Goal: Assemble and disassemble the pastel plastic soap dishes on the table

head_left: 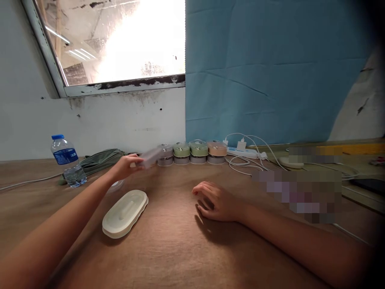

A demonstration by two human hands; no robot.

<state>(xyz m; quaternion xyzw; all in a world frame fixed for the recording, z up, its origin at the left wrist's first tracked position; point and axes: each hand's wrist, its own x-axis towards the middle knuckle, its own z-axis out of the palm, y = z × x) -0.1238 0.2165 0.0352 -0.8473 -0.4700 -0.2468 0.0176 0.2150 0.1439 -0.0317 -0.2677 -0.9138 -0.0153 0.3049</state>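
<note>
My left hand point(130, 165) reaches toward the back of the table, its fingers closed on the edge of a pale greyish block-like thing point(150, 157), smeared by motion. Just right of that thing stands a row of several small round-cornered containers point(182, 153) in grey, green and peach, with clear tops. Under my left forearm lies a cream oval tray-like piece point(125, 213) with a shallow hollow. A clear round thing point(116, 185) shows partly behind the forearm. My right hand point(215, 200) rests on the table, fingers loosely bent and apart, holding nothing.
A water bottle point(67, 162) with a blue cap stands at the left, beside a dark green cloth bag point(100, 160). A white power strip point(245, 152) with plugs and loose cables lies behind the right side. A dark phone-like slab point(368, 185) is at far right.
</note>
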